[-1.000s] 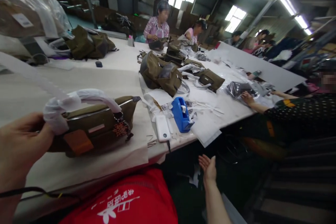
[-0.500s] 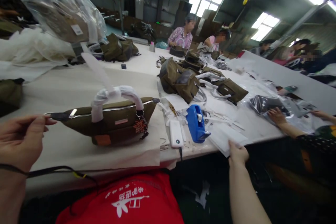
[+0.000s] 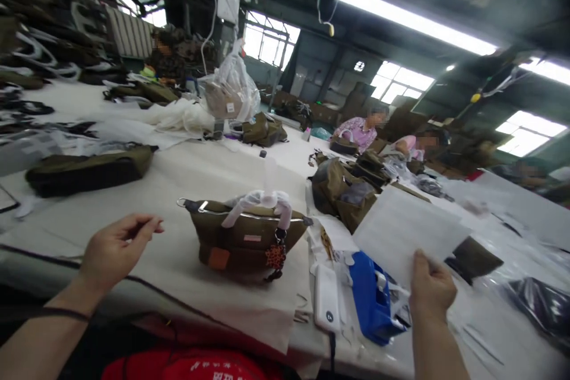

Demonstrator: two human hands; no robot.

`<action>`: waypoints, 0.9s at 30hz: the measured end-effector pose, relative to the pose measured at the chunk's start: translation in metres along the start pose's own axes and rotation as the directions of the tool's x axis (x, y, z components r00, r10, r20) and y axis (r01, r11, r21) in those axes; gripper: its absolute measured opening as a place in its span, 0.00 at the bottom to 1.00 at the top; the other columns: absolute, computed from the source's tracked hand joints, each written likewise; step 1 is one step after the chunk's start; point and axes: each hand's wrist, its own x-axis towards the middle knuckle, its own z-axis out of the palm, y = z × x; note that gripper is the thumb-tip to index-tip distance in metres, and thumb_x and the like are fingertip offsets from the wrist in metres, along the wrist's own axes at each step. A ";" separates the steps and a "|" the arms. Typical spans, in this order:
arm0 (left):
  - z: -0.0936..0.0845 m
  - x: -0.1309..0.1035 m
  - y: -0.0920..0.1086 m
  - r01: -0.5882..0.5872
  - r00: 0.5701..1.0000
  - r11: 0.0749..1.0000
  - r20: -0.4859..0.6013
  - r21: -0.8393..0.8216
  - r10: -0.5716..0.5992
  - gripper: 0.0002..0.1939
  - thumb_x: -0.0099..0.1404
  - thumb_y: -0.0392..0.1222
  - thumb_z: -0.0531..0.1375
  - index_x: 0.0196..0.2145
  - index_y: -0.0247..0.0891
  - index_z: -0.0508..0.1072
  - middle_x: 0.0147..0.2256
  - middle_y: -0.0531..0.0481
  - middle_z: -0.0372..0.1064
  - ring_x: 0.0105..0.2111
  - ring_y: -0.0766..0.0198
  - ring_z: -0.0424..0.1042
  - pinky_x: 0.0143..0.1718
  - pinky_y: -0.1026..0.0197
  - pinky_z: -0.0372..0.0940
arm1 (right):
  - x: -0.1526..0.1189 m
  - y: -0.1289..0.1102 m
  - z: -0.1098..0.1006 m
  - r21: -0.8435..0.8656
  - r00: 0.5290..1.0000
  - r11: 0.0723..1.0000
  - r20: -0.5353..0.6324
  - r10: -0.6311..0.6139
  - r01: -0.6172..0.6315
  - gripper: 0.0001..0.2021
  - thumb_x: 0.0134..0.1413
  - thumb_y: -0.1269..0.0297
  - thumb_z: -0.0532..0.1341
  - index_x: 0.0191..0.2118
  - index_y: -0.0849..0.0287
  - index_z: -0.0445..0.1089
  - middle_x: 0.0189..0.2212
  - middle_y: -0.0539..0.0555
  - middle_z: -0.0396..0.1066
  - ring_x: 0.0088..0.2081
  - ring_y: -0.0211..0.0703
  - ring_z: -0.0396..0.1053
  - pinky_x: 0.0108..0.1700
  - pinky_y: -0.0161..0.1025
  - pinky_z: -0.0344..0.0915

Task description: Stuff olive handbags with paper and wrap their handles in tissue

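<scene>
An olive handbag [image 3: 249, 249] stands upright on the cloth-covered table [image 3: 164, 273] in front of me. White wrapping covers its handles, and an orange flower-shaped charm [image 3: 275, 256] hangs at its front. My left hand [image 3: 113, 249] is left of the bag, clear of its end ring, with thumb and fingers pinched together and nothing visible in them. My right hand [image 3: 431, 285] grips the lower edge of a thin white sheet [image 3: 405, 228], held up above the blue tape dispenser [image 3: 371, 303]. The sheet hides part of the olive bags behind it.
A white power bank [image 3: 327, 297] with a cable lies between the handbag and the dispenser. More olive bags [image 3: 341, 190] are piled behind. Another bag [image 3: 91, 169] lies at left, near a clear plastic bag [image 3: 234, 89]. Co-workers [image 3: 358, 130] are across the table.
My left hand has let go of the handbag's end and moved away from it. My right hand has lifted the white sheet from the table edge. The view has swung left.
</scene>
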 end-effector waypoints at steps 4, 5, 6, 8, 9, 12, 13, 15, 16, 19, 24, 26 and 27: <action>-0.016 -0.005 -0.019 0.009 0.998 1.000 0.055 -0.027 -0.008 0.20 0.59 0.60 0.57 0.35 0.40 0.76 0.32 0.51 0.77 0.33 0.62 0.74 0.35 0.66 0.66 | 0.009 -0.026 0.045 -0.018 0.989 0.990 0.038 -0.141 0.142 0.20 0.45 0.49 0.65 0.34 0.65 0.76 0.28 0.56 0.72 0.33 0.49 0.68 0.36 0.42 0.62; -0.020 -0.007 -0.023 0.015 0.998 1.000 0.059 -0.027 -0.014 0.21 0.59 0.60 0.57 0.35 0.39 0.76 0.32 0.51 0.77 0.32 0.62 0.73 0.35 0.66 0.66 | 0.011 -0.031 0.053 -0.058 0.972 0.970 0.016 -0.236 0.236 0.19 0.46 0.50 0.65 0.34 0.64 0.76 0.29 0.57 0.72 0.34 0.50 0.67 0.37 0.42 0.61; -0.024 -0.009 -0.026 0.024 0.998 0.999 0.058 -0.022 -0.023 0.22 0.58 0.61 0.57 0.35 0.39 0.76 0.32 0.50 0.77 0.32 0.62 0.73 0.34 0.66 0.65 | 0.011 -0.036 0.061 -0.111 0.937 0.931 0.004 -0.350 0.348 0.18 0.48 0.51 0.64 0.36 0.63 0.76 0.32 0.58 0.72 0.36 0.50 0.67 0.38 0.42 0.60; -0.032 -0.013 -0.030 0.045 0.998 0.999 0.051 -0.005 -0.045 0.23 0.58 0.61 0.57 0.35 0.39 0.76 0.31 0.50 0.77 0.30 0.62 0.72 0.33 0.65 0.65 | 0.007 -0.041 0.077 -0.231 0.823 0.792 0.097 -0.559 0.565 0.15 0.53 0.55 0.61 0.40 0.60 0.76 0.38 0.59 0.72 0.40 0.51 0.67 0.40 0.42 0.58; -0.035 -0.015 -0.031 0.057 0.997 0.998 0.049 0.003 -0.057 0.23 0.59 0.61 0.57 0.36 0.39 0.76 0.31 0.50 0.77 0.30 0.62 0.72 0.33 0.65 0.66 | 0.002 -0.042 0.085 -0.268 0.765 0.716 0.213 -0.608 0.644 0.14 0.56 0.58 0.59 0.42 0.59 0.76 0.40 0.59 0.72 0.42 0.51 0.66 0.41 0.42 0.58; -0.039 -0.020 -0.029 0.069 0.996 0.997 0.061 0.024 -0.070 0.21 0.61 0.59 0.56 0.37 0.38 0.75 0.32 0.49 0.77 0.31 0.62 0.71 0.35 0.65 0.66 | -0.023 -0.034 0.110 -0.248 0.616 0.606 0.581 -0.532 0.756 0.13 0.55 0.64 0.58 0.43 0.59 0.76 0.44 0.59 0.71 0.45 0.50 0.67 0.46 0.41 0.59; -0.040 -0.022 -0.028 0.065 0.994 0.997 0.084 0.034 -0.068 0.21 0.61 0.59 0.55 0.37 0.38 0.75 0.33 0.49 0.77 0.30 0.62 0.71 0.35 0.65 0.65 | -0.033 -0.029 0.118 -0.226 0.575 0.600 0.655 -0.489 0.767 0.12 0.53 0.64 0.60 0.42 0.59 0.76 0.43 0.58 0.72 0.44 0.49 0.68 0.46 0.41 0.60; -0.041 -0.024 -0.028 0.053 0.983 0.996 0.170 0.066 -0.063 0.22 0.62 0.59 0.54 0.37 0.38 0.75 0.32 0.49 0.77 0.28 0.62 0.70 0.33 0.64 0.64 | -0.050 -0.017 0.131 -0.183 0.523 0.615 0.733 -0.435 0.767 0.09 0.48 0.63 0.63 0.36 0.58 0.77 0.38 0.56 0.75 0.39 0.47 0.70 0.43 0.39 0.63; -0.042 -0.025 -0.030 0.047 0.972 0.996 0.226 0.080 -0.063 0.22 0.62 0.59 0.54 0.36 0.38 0.76 0.32 0.49 0.77 0.27 0.62 0.70 0.32 0.64 0.64 | -0.056 -0.012 0.134 -0.174 0.511 0.626 0.754 -0.412 0.761 0.07 0.48 0.62 0.64 0.32 0.58 0.77 0.35 0.55 0.75 0.36 0.46 0.71 0.41 0.39 0.64; -0.052 -0.028 -0.041 0.044 0.929 0.997 0.365 0.065 -0.065 0.21 0.62 0.59 0.55 0.35 0.39 0.76 0.31 0.49 0.76 0.29 0.61 0.70 0.33 0.63 0.64 | -0.059 -0.004 0.132 -0.189 0.548 0.656 0.737 -0.397 0.730 0.10 0.53 0.61 0.60 0.31 0.59 0.77 0.34 0.57 0.76 0.35 0.47 0.73 0.40 0.40 0.66; -0.072 -0.028 -0.051 0.123 0.906 0.992 0.409 -0.019 -0.104 0.21 0.62 0.60 0.57 0.33 0.38 0.75 0.29 0.50 0.75 0.30 0.62 0.70 0.35 0.64 0.64 | -0.038 -0.039 0.085 -0.242 0.760 0.730 0.348 -0.550 0.639 0.19 0.62 0.58 0.50 0.44 0.66 0.73 0.49 0.67 0.72 0.51 0.60 0.69 0.51 0.50 0.64; -0.072 -0.027 -0.038 0.157 0.887 0.984 0.450 -0.079 -0.106 0.22 0.61 0.60 0.58 0.34 0.37 0.75 0.29 0.50 0.74 0.29 0.62 0.69 0.34 0.64 0.64 | -0.040 -0.069 0.054 -0.143 0.765 0.751 0.129 -0.631 0.645 0.16 0.60 0.58 0.55 0.43 0.63 0.74 0.49 0.65 0.73 0.52 0.60 0.69 0.54 0.50 0.63; -0.069 -0.026 -0.028 0.180 0.864 0.976 0.494 -0.119 -0.100 0.22 0.61 0.61 0.58 0.35 0.37 0.75 0.29 0.49 0.74 0.29 0.63 0.69 0.33 0.64 0.64 | -0.046 -0.085 0.038 -0.099 0.767 0.761 0.065 -0.638 0.641 0.15 0.57 0.58 0.57 0.44 0.63 0.73 0.48 0.65 0.74 0.52 0.60 0.69 0.54 0.51 0.64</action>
